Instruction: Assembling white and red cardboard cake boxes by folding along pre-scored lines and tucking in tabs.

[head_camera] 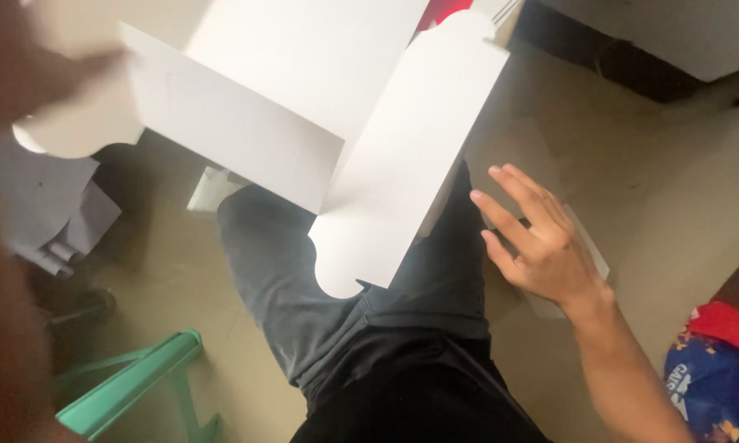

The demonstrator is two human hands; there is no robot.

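Looking down from the head camera, a leg in dark grey trousers (345,328) is seen nearest, running up the middle of the view. To its left a mint-green plastic stool (132,385) is seen standing on the beige floor (681,205). At the lower right edge a blue and red printed bag (714,377) is partly shown.

The right hand (533,242) is held just right of the knee with its fingers spread and nothing gripped; it hovers above a pale, translucent sheet (587,246) lying on the floor, and contact with that sheet cannot be judged.

Above the knee a flat white cardboard box blank (337,107) with rounded flaps is held tilted in the air. 1 rounded flap hangs down over the thigh, while another is seen at the far left.

The left hand (66,74) is seen only as a dark blur at the upper left edge, against the left flap of the blank; whether its fingers are closed on the card cannot be told.

Farther left, crumpled grey paper (50,213) is seen on the floor, and a small white card scrap (214,187) lies under the blank's edge. At the top right a large pale object (681,33) is cut off by the frame.
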